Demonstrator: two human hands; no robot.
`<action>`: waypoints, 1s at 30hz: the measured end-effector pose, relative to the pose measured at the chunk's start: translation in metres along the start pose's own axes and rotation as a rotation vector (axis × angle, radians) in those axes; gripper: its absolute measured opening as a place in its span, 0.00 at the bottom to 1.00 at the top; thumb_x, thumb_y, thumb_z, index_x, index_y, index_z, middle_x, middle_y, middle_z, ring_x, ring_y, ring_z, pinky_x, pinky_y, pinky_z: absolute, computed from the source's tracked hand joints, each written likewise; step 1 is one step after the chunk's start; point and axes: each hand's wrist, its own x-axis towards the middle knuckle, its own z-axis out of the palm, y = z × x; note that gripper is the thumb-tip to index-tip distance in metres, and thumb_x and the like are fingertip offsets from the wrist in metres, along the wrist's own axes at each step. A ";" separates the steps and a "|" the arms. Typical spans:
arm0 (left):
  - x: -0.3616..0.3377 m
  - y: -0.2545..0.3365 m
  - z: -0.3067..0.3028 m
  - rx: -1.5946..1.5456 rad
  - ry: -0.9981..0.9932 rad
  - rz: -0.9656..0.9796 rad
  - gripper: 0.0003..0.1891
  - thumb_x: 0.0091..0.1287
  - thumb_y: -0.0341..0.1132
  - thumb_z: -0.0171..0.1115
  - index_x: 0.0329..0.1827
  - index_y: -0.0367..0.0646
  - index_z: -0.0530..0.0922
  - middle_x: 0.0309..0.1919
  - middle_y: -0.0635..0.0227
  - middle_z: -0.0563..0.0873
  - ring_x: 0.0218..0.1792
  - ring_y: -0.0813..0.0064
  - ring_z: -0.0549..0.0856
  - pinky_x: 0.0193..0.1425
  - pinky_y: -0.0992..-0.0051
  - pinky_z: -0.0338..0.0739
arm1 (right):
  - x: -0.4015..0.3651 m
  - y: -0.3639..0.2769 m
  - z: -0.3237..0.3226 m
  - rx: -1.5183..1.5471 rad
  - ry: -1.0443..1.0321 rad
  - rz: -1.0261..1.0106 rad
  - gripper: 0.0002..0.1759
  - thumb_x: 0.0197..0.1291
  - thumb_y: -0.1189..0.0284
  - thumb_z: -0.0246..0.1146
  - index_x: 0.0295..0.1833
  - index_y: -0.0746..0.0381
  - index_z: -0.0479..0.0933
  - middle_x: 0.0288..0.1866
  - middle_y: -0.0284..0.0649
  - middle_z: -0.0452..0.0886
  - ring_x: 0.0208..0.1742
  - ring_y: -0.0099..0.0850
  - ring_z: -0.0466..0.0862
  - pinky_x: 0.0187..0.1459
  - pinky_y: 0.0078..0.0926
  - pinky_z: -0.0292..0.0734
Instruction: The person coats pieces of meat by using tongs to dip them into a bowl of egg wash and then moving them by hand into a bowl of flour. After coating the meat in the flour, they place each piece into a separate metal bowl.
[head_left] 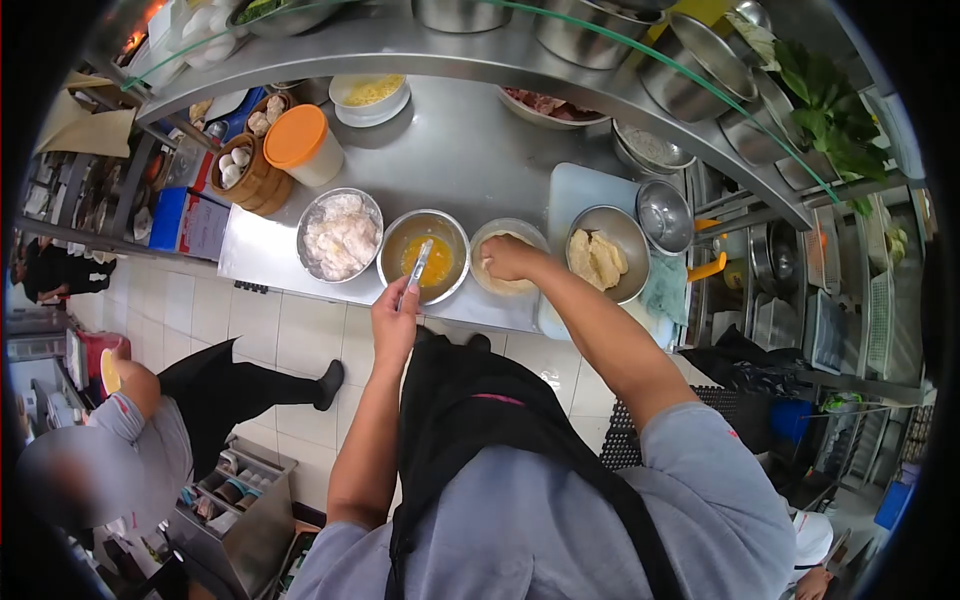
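Note:
My left hand (pixel 396 308) is wrapped round the handle of metal tongs (pixel 419 262), whose far end is over a steel bowl (pixel 459 238) of yellow egg liquid. My right hand (pixel 508 257) reaches into a round container (pixel 530 236) of pale crumbs or flour; its fingers are partly hidden, and what they hold cannot be made out. Left of the egg bowl stands a bowl of whitish coated pieces (pixel 342 235). On the right, a steel bowl (pixel 638 250) with flat yellowish coated pieces (pixel 597 258) rests on a light board (pixel 565 200).
An orange-lidded tub (pixel 296 137), bamboo steamers (pixel 250 190) and a plate of yellow shreds (pixel 372 92) stand farther back. A steel shelf (pixel 440 50) with pots crosses above the counter. A person (pixel 150 430) is at the lower left, another person's arm at the lower right.

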 end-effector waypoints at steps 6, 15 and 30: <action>0.011 0.013 -0.006 0.017 -0.004 0.147 0.20 0.78 0.41 0.63 0.64 0.34 0.81 0.29 0.76 0.81 0.28 0.88 0.73 0.30 0.82 0.65 | -0.006 0.011 -0.023 -0.051 -0.021 -0.063 0.15 0.52 0.74 0.60 0.44 0.67 0.84 0.47 0.60 0.86 0.51 0.56 0.87 0.52 0.49 0.80; 0.008 0.004 -0.013 0.047 -0.015 0.126 0.19 0.77 0.40 0.63 0.63 0.35 0.82 0.31 0.76 0.81 0.30 0.87 0.74 0.32 0.81 0.67 | 0.002 0.028 0.001 -0.119 -0.049 0.131 0.17 0.51 0.73 0.62 0.48 0.65 0.84 0.48 0.60 0.87 0.51 0.56 0.86 0.53 0.50 0.81; 0.001 0.017 -0.023 0.060 -0.017 0.107 0.19 0.77 0.38 0.64 0.62 0.33 0.82 0.33 0.71 0.86 0.31 0.83 0.79 0.38 0.78 0.76 | -0.031 -0.014 -0.044 -0.176 0.097 0.196 0.23 0.50 0.73 0.63 0.54 0.66 0.82 0.55 0.58 0.85 0.58 0.53 0.84 0.61 0.45 0.80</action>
